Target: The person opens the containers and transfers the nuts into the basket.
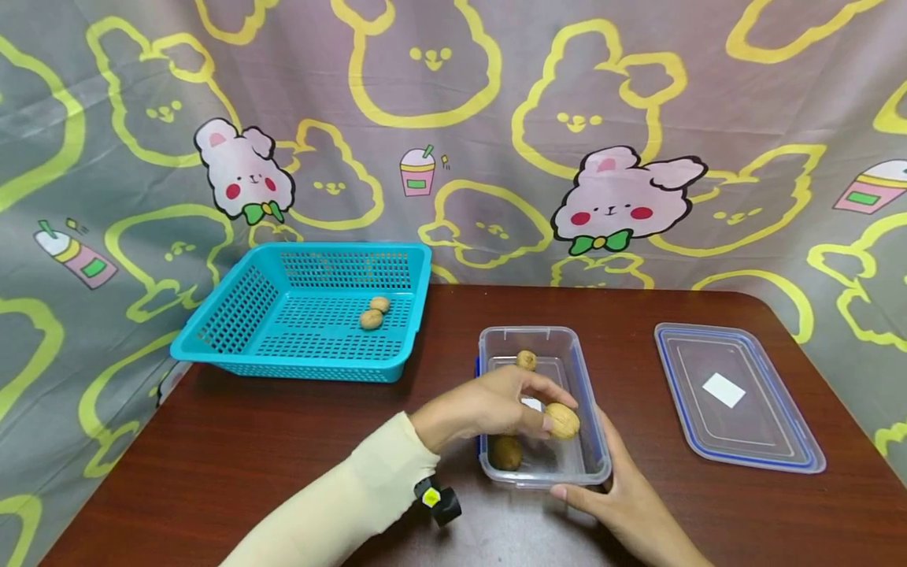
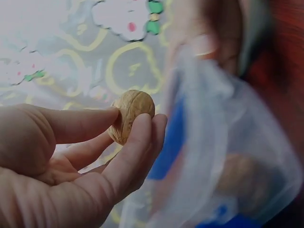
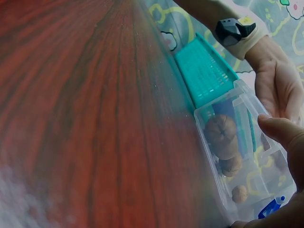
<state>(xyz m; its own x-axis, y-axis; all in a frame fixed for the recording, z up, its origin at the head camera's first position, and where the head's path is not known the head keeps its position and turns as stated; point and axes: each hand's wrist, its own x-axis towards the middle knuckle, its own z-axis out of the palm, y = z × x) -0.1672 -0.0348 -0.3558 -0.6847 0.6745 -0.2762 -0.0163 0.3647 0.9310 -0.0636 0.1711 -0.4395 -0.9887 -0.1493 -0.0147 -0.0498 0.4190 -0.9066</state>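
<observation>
Over the clear plastic container (image 1: 595, 453), my left hand (image 1: 496, 405) pinches a tan walnut (image 1: 563, 422) between thumb and fingertips. The left wrist view shows the same walnut (image 2: 133, 116) close up, its ridged shell facing out. My right hand (image 1: 627, 496) grips the container's near right corner, thumb at the near rim and fingers along the right side. Inside the container, one walnut (image 1: 526, 361) lies near the far end and a darker round one (image 1: 506, 453) near the close end. Through the wall, the right wrist view shows several walnuts (image 3: 231, 164). My left hand hides part of the inside.
A turquoise perforated basket (image 1: 298, 362) stands at the back left with two walnuts (image 1: 372, 319) in it. The container's blue-edged lid (image 1: 751, 425), bearing a white label, lies flat at the right. A patterned curtain (image 1: 482, 260) hangs behind the brown table (image 1: 340, 433).
</observation>
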